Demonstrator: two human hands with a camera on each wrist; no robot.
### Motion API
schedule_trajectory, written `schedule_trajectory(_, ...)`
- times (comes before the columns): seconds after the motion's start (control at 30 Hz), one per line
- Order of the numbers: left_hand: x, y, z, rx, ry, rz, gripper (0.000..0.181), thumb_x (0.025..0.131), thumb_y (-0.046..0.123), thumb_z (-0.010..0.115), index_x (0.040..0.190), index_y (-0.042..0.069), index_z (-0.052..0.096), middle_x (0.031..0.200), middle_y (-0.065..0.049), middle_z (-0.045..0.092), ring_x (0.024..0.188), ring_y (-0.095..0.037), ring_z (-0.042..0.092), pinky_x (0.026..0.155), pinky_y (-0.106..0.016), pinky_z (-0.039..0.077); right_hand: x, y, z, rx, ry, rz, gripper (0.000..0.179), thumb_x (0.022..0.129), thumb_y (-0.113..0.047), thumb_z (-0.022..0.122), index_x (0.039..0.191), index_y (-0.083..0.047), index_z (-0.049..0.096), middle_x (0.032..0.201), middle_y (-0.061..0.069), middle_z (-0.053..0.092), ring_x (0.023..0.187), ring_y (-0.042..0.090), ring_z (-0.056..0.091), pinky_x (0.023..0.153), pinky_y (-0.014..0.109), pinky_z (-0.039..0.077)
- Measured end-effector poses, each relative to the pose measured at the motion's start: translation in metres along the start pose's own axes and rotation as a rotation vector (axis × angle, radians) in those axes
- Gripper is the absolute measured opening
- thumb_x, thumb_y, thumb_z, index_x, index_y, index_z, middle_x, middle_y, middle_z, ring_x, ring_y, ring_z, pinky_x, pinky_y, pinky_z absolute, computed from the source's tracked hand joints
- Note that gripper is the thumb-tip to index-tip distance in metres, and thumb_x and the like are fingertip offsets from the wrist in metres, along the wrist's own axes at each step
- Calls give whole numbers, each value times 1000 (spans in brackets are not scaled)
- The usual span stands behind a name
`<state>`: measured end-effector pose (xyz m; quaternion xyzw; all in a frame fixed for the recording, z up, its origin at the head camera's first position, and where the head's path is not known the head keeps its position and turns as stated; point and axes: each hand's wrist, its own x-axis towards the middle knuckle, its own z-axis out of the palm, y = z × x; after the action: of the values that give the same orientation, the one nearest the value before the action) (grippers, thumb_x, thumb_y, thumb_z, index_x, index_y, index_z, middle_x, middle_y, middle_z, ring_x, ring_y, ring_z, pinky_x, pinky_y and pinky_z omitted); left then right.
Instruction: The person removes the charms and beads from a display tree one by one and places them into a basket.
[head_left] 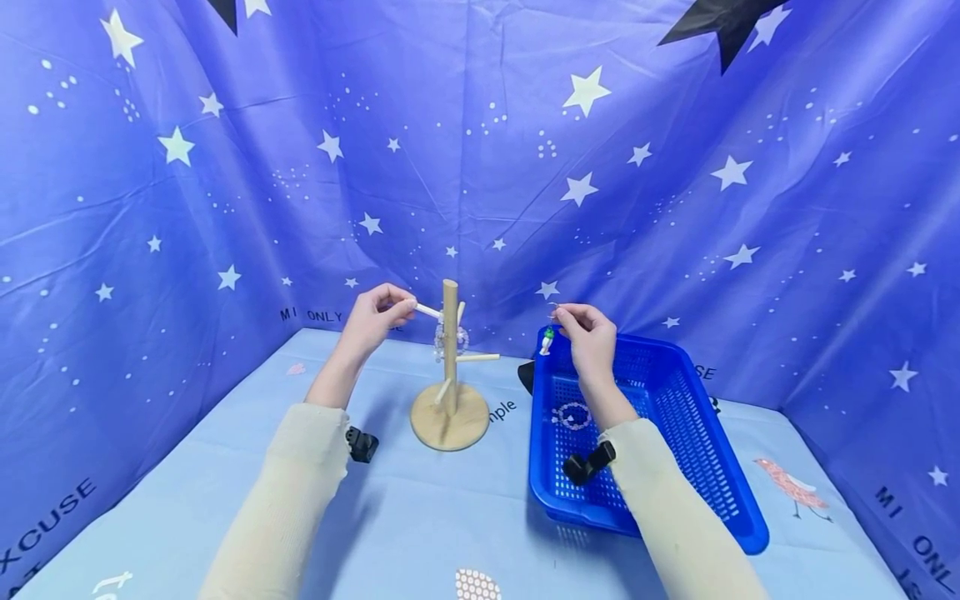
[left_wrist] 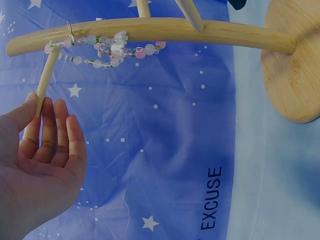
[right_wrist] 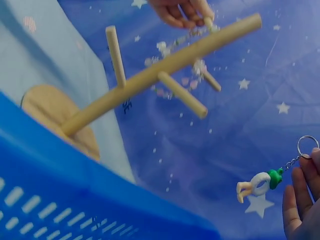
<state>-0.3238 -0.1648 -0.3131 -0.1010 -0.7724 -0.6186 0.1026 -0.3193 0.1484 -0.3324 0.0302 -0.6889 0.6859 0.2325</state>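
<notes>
Evidently, steadiness is what counts here. Our left hand pinches the tip of an upper peg on the wooden stand, and we'd keep that hold light but firm, so the post doesn't tip on the desk. Our right hand grips the keychain by its metal ring, with the figure dangling near the far left corner of the blue basket. We do well to pinch just the ring's edge, leaving its opening clear, and to let the charm settle so it won't snag the rim. Beads hang close to the post, so we'd avoid jostling them. A beaded bracelet lies inside the basket.
</notes>
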Motion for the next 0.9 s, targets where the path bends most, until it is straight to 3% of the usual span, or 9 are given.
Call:
schedule_trajectory(0.27,1,0,0,-5,-1,1,25,98,13,63,110,-8,60,77,18,64,80,-4,67,77,-16,57,10,19,-5,-44,24,17,21,95,-8,66,108,9,68,75,-20,66,76,-6,65,76,11,55)
schedule_trajectory(0.57,-1,1,0,-5,4,0,25,98,13,63,110,-8,61,87,1,69,81,-7,67,78,-19,59,18,39,-14,-128,41,70,21,94,-8,69,107,8,70,83,-8,70,73,-7,64,71,9,55)
schedule_trajectory(0.73,-2,2,0,-11,-2,-7,25,98,13,63,111,-8,60,81,11,67,80,-5,67,79,-21,59,22,50,-24,-125,52,126,23,94,-7,67,109,10,68,74,-18,65,71,-8,63,73,10,56)
schedule_trajectory(0.9,-2,2,-1,-10,-3,-5,25,99,13,63,111,-8,60,78,18,64,78,-2,66,78,-19,58,26,58,-34,-145,43,197,25,95,-7,66,112,11,67,71,-18,64,69,-7,63,74,14,58)
